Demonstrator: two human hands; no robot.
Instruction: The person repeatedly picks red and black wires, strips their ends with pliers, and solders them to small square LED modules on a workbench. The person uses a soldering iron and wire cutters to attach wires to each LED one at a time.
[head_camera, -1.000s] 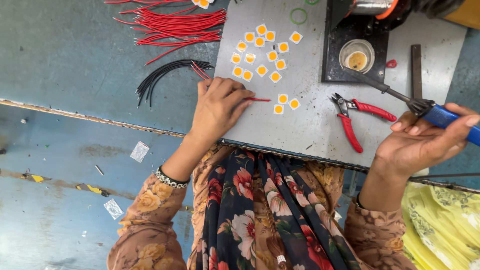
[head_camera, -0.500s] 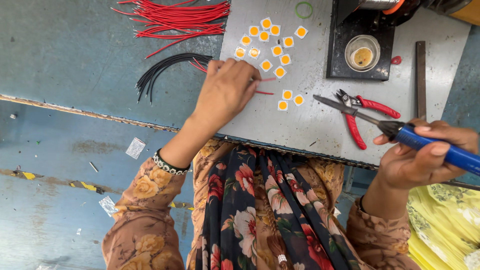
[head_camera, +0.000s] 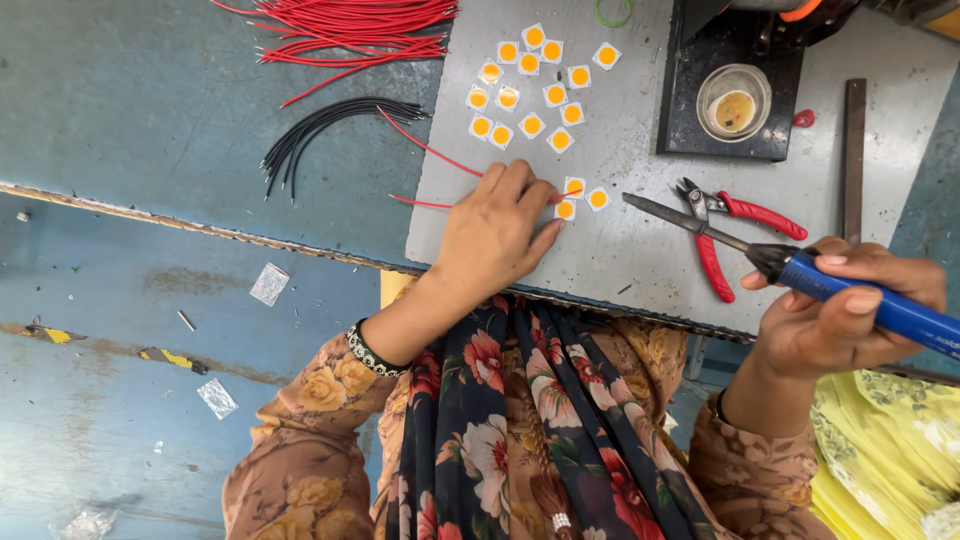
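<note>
The right hand (head_camera: 850, 320) sits nearest, at about four o'clock, wrapped around the blue handle of a soldering iron (head_camera: 800, 270) whose dark tip points toward ten o'clock. The iron looks light and stiff; the insulated handle is the only sensible place to hold it, since the metal shaft is likely hot. At the centre, the left hand (head_camera: 495, 235) rests fingers-down on the grey board (head_camera: 620, 250), fingertips pressing a thin red wire (head_camera: 430, 150) against small square chips (head_camera: 572, 187) with orange centres. These chips seem featherlight, brittle and apt to slide, so best pinned flat or taken by the edges. Red-handled cutters (head_camera: 720, 240) lie just beyond the iron's tip, close to its path. Farther off, at twelve o'clock, more chips (head_camera: 530, 90) cluster beside a black stand (head_camera: 690, 120) holding a small round pot (head_camera: 733, 105); red wires (head_camera: 350, 30) and black wires (head_camera: 320, 130) lie at eleven.
</note>
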